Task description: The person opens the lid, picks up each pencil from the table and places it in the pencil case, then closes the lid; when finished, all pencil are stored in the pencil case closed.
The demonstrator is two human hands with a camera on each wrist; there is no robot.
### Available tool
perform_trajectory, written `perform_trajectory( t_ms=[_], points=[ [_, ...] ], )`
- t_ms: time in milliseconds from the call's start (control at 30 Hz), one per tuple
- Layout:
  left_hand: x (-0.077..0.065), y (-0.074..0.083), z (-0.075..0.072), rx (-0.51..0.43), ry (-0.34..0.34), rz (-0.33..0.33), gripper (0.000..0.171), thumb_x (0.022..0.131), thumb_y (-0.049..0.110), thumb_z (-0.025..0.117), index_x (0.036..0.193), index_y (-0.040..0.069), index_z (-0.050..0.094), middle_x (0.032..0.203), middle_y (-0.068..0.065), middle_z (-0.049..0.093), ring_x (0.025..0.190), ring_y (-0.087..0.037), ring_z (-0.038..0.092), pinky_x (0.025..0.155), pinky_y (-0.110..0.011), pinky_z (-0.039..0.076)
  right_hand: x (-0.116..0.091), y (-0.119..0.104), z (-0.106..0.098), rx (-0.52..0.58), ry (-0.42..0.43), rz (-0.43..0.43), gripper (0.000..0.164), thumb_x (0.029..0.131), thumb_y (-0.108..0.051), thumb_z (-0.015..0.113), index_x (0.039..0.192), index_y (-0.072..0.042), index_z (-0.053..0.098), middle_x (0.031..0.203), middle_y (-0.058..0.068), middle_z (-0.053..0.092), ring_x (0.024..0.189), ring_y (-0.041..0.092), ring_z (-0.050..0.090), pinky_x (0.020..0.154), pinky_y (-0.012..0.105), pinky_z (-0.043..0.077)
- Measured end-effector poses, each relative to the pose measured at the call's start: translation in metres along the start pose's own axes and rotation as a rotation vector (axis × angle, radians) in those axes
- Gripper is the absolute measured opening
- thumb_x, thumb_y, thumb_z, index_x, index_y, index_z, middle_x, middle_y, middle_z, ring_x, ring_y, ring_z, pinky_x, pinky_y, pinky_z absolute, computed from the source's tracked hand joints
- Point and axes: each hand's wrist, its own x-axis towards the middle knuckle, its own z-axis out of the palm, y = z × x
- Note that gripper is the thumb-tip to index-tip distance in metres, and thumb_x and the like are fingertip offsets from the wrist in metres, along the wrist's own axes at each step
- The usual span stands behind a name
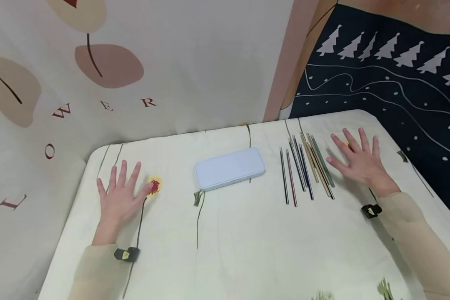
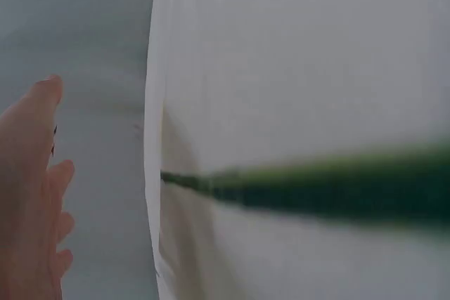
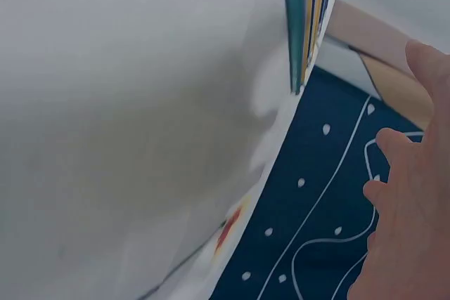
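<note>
Farthest left on my feed, the wall cloth [image 1: 210, 62] carries rounded pink and beige shapes and dark red letters. In front of it, the left hand [image 1: 117, 203] is spread wide, fingers fanned and straight, thumb out, with hold of nothing; my left wrist view shows it raised off the white tablecloth [image 1: 240, 246]. In the head view its thumb overlaps a printed red-and-yellow flower [image 1: 156, 186]. A beige sleeve and a black wristband [image 1: 127, 254] sit behind that hand.

Moving right, I have the pale blue pencil case [image 1: 230, 168] near the middle of the table, closed, lying flat at a slight slant, well apart from both hands.

Right of the case lie the loose pencils, roughly side by side and pointing toward the far edge: a black pencil [image 1: 283, 175] and a dark red pencil [image 1: 291, 178] at the left, a cluster of dark blue ones, several gold ones, and a green pencil [image 1: 323, 161] at the right end.

Near that green one I see the right hand [image 1: 363, 164], also raised above the cloth, fingers straight and splayed, holding nothing. Behind it, a navy cloth [image 1: 382, 96] with white trees hangs at far right.
</note>
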Motion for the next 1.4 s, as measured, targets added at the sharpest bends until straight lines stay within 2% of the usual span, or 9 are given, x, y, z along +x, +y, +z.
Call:
perform_trajectory(
  t_ms=[233, 467, 667, 800, 900, 1100, 1233, 1400],
  points=[
    [0.011, 0.032, 0.005, -0.052, 0.02, 0.062, 0.076, 0.096, 0.061, 0.035, 0.157, 0.024, 0.009, 0.161, -0.015, -0.001, 0.144, -0.034, -0.012, 0.105, -0.064, -0.017, 0.004, -0.017, 0.002, 0.038, 0.059, -0.073, 0.073, 0.096, -0.055, 0.043, 0.155, -0.019, 0.021, 0.16, 0.016, 0.01, 0.143, 0.033, -0.018, 0.107, 0.058, -0.02],
    [0.021, 0.069, 0.017, -0.069, -0.016, 0.144, 0.075, 0.096, 0.062, 0.037, 0.157, 0.024, 0.013, 0.16, -0.015, 0.005, 0.145, -0.035, -0.004, 0.108, -0.063, -0.012, 0.012, -0.041, 0.002, 0.047, 0.115, -0.147, 0.071, 0.096, -0.056, 0.044, 0.153, -0.016, 0.029, 0.158, 0.016, 0.018, 0.145, 0.034, -0.01, 0.11, 0.058, -0.014],
    [0.026, 0.09, 0.025, -0.069, -0.026, 0.203, 0.074, 0.095, 0.061, 0.04, 0.156, 0.023, 0.019, 0.16, -0.013, 0.01, 0.145, -0.037, 0.005, 0.11, -0.063, -0.006, 0.02, -0.061, 0.003, 0.079, 0.131, -0.205, 0.069, 0.097, -0.055, 0.042, 0.151, -0.015, 0.032, 0.157, 0.016, 0.02, 0.145, 0.034, -0.007, 0.112, 0.057, -0.011],
    [0.03, 0.1, 0.032, -0.09, -0.049, 0.233, 0.075, 0.095, 0.06, 0.041, 0.156, 0.02, 0.022, 0.16, -0.013, 0.013, 0.145, -0.036, 0.009, 0.111, -0.063, -0.003, 0.026, -0.074, 0.007, 0.106, 0.123, -0.247, 0.063, 0.098, -0.051, 0.043, 0.15, -0.016, 0.036, 0.157, 0.015, 0.022, 0.145, 0.032, -0.006, 0.112, 0.055, -0.01],
    [0.036, 0.106, 0.039, -0.134, -0.094, 0.251, 0.078, 0.095, 0.059, 0.044, 0.156, 0.017, 0.019, 0.16, -0.013, 0.014, 0.145, -0.034, 0.009, 0.112, -0.061, -0.003, 0.03, -0.085, 0.01, 0.124, 0.114, -0.281, 0.057, 0.1, -0.047, 0.043, 0.149, -0.018, 0.04, 0.156, 0.015, 0.024, 0.145, 0.033, -0.003, 0.113, 0.055, -0.009],
    [0.047, 0.114, 0.052, -0.272, -0.177, 0.255, 0.096, 0.088, 0.056, 0.061, 0.156, 0.008, 0.013, 0.158, -0.015, 0.018, 0.145, -0.03, 0.01, 0.114, -0.055, -0.002, 0.038, -0.11, 0.017, 0.174, 0.11, -0.346, 0.051, 0.102, -0.045, 0.039, 0.145, -0.019, 0.046, 0.156, 0.012, 0.027, 0.145, 0.034, 0.002, 0.114, 0.054, -0.005],
    [0.051, 0.115, 0.056, -0.344, -0.18, 0.264, 0.107, 0.08, 0.05, 0.074, 0.155, 0.005, 0.012, 0.157, -0.016, 0.022, 0.144, -0.032, 0.014, 0.115, -0.053, 0.0, 0.046, -0.13, 0.016, 0.216, 0.099, -0.369, 0.051, 0.103, -0.044, 0.036, 0.146, -0.018, 0.045, 0.156, 0.011, 0.028, 0.146, 0.032, 0.005, 0.114, 0.055, 0.0],
    [0.057, 0.114, 0.059, -0.432, -0.172, 0.267, 0.108, 0.078, 0.043, 0.079, 0.154, 0.003, 0.014, 0.156, -0.018, 0.023, 0.144, -0.035, 0.016, 0.116, -0.051, -0.001, 0.052, -0.149, 0.018, 0.276, 0.082, -0.366, 0.051, 0.103, -0.044, 0.036, 0.147, -0.019, 0.043, 0.154, 0.01, 0.031, 0.145, 0.03, 0.01, 0.115, 0.054, 0.004]
  ],
)
